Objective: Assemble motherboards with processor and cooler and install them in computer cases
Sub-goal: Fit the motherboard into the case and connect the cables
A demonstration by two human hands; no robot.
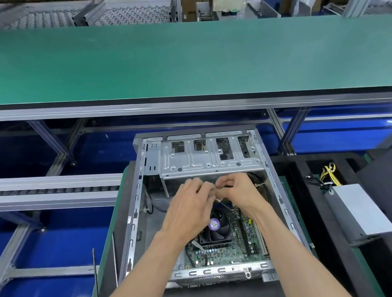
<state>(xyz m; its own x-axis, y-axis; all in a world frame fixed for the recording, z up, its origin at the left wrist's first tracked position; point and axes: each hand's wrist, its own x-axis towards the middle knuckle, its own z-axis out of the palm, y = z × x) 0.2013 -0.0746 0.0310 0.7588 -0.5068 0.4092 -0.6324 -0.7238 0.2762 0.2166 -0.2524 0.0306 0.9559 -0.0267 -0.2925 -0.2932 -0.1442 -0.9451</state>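
The open computer case (pixel 204 206) holds a motherboard (pixel 225 247) with a fan cooler (pixel 215 229). Above it, left hand (pixel 192 209) and right hand (pixel 239 192) pinch something small and blurred.

Both bare forearms are reaching forward, the left hand (pixel 192 208) and right hand (pixel 239 192) meeting with fingers (pixel 226 183) curling together, pinching.

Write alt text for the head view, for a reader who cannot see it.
Two bare hands, left hand and right hand, pinch a small pale tie or cable over an open computer case. Inside lies a motherboard with a black cooler fan. A power supply with yellow wires sits to the right, a green conveyor belt beyond.
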